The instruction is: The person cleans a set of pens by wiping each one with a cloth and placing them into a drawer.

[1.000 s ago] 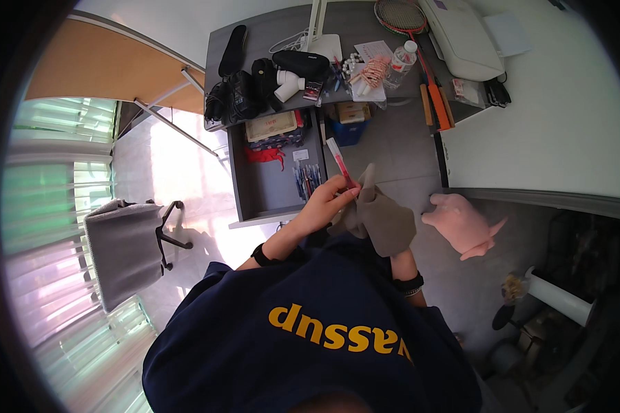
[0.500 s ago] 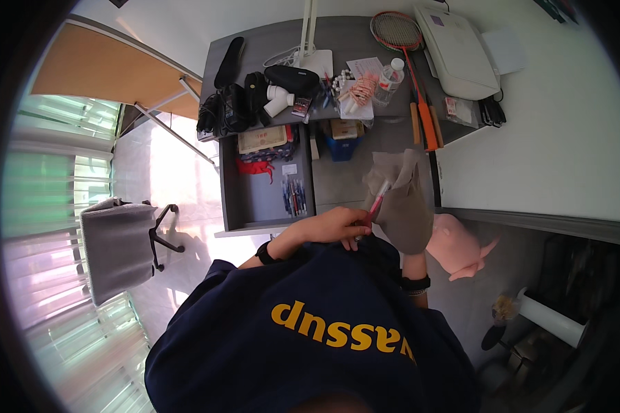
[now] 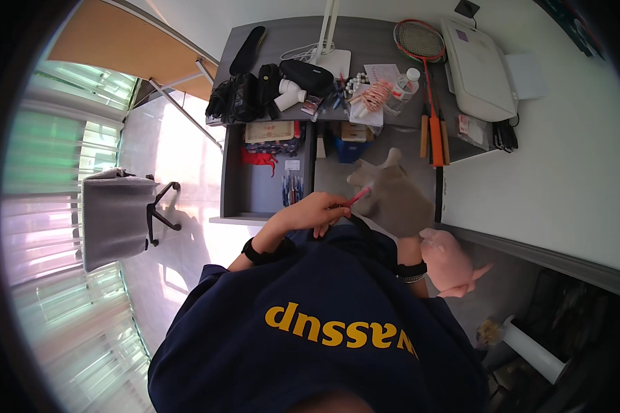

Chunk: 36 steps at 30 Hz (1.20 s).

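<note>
My left hand [image 3: 322, 212] is closed round a slim pink pen-like stick [image 3: 358, 197], held at a slant in front of my navy shirt. The stick's far end meets the edge of a taupe cloth piece [image 3: 401, 206]; whether it is inside a fold or only against it, I cannot tell. This soft cloth, perhaps a bag or a cap, is draped over my right hand [image 3: 409, 249]. Just the wrist side shows below the cloth, with a dark band and a bracelet, and those fingers are hidden. Behind the left hand, a pulled-out drawer [image 3: 229, 180] contains several pens [image 3: 293, 189].
Across the back, a grey desk [image 3: 372, 41] carries camera gear [image 3: 244, 96], a water bottle [image 3: 404, 89], a badminton racket [image 3: 420, 41] and a printer [image 3: 481, 72]. A pink plush toy [image 3: 449, 261] is right of my right wrist. An office chair [image 3: 117, 220] stands at left.
My left hand has moved the stick towards the cloth, and less of its pale end shows. The cloth's upper edge has folded and shifted. The whole view has turned slightly.
</note>
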{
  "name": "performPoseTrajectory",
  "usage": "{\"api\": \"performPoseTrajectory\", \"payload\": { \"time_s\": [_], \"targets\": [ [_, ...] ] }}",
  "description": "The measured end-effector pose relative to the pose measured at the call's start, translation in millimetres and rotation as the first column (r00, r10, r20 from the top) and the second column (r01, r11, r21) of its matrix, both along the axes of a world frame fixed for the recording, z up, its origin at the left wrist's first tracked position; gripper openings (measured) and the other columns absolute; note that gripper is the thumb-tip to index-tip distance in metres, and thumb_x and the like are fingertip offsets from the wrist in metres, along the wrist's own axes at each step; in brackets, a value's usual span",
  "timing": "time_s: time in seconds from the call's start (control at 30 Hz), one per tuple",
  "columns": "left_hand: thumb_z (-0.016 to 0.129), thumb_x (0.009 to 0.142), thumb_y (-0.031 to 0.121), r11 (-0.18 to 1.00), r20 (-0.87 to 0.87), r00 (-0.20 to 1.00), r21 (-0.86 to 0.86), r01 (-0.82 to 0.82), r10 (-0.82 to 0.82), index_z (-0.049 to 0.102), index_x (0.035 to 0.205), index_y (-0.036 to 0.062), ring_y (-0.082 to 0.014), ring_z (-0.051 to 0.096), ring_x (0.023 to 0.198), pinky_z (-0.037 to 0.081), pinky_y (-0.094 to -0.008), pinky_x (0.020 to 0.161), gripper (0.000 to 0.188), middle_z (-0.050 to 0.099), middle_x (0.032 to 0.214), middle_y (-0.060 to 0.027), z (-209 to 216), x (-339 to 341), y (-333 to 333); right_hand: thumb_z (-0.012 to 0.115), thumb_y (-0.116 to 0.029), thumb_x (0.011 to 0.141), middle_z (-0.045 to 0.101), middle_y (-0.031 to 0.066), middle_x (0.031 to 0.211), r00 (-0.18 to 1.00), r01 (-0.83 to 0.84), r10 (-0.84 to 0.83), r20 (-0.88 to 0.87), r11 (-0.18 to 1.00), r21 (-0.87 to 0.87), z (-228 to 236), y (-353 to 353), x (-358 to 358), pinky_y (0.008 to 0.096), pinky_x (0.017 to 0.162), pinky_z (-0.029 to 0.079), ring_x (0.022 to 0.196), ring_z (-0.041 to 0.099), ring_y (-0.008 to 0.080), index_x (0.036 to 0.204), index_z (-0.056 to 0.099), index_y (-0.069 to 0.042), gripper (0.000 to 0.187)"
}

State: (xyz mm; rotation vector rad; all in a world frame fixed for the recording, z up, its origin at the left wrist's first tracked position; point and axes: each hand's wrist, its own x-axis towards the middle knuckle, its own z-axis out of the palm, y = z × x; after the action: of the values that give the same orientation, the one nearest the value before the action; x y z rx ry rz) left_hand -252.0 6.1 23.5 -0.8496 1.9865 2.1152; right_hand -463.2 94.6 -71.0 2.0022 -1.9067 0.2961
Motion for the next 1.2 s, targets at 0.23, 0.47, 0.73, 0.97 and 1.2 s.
{"api": "performPoseTrajectory", "payload": {
  "time_s": [0.23,0.47,0.73,0.97,1.2],
  "targets": [
    [0.041,0.088,0.02,0.997,0.047,0.998,-0.064,-0.037,0.041,0.054,0.09,0.0019,-0.0079,0.043,0.035,0.032,-0.0212,0.033,0.023,0.045,0.051,-0.0003,-28.5,-15.3,-32.8,0.059,-0.019,0.066,0.058,0.008,0.076,0.995,0.008,-0.008,0.097,1.0,0.006,14.4,-6.8,-23.8,0.0365,0.057,0.046,0.083,0.052,0.0267,0.093,0.054,-0.006,0.031],
    [0.045,0.083,0.025,0.912,0.195,0.893,-0.024,-0.409,0.406,0.054,0.091,0.0059,-0.0097,0.035,0.037,0.027,-0.0249,0.034,0.022,0.043,0.052,-0.0019,-137.6,-27.4,-126.9,0.058,-0.019,0.068,0.057,0.0069,0.074,0.96,0.033,-0.047,0.277,0.998,0.053,28.8,14.7,-49.1,0.0356,0.056,0.046,0.08,0.052,0.0254,0.091,0.054,-0.007,0.027],
    [0.046,0.08,0.022,0.709,0.334,0.677,0.034,-0.704,0.656,0.05,0.086,0.0091,-0.0104,0.033,0.037,0.022,-0.0236,0.032,0.015,0.039,0.054,-0.0018,-203.5,-72.6,-207.5,0.056,-0.02,0.069,0.056,0.0057,0.072,0.916,0.195,-0.237,0.325,0.968,0.158,29.6,84.6,-54.5,0.0346,0.055,0.045,0.076,0.052,0.0239,0.089,0.054,-0.008,0.024],
    [0.049,0.077,0.02,0.732,0.296,0.719,0.087,-0.676,0.629,0.047,0.077,0.0078,-0.0129,0.038,0.037,0.026,-0.0246,0.031,0.013,0.043,0.055,-0.0042,-235.0,-82.3,-243.7,0.055,-0.02,0.07,0.055,0.0047,0.069,0.883,0.26,-0.322,0.341,0.941,0.217,27.9,114.5,-51.9,0.0337,0.055,0.045,0.073,0.052,0.0226,0.088,0.054,-0.009,0.021],
    [0.055,0.073,0.01,0.698,0.211,0.683,0.002,-0.716,0.699,0.048,0.092,0.0046,-0.012,0.044,0.047,0.035,-0.0253,0.037,0.021,0.046,0.062,-0.0038,-236.9,-93.8,-260.5,0.054,-0.02,0.072,0.055,0.0036,0.067,0.877,0.278,-0.341,0.338,0.935,0.221,28.4,116.6,-55.0,0.0329,0.054,0.044,0.069,0.052,0.0212,0.086,0.055,-0.01,0.018]
  ]
}}
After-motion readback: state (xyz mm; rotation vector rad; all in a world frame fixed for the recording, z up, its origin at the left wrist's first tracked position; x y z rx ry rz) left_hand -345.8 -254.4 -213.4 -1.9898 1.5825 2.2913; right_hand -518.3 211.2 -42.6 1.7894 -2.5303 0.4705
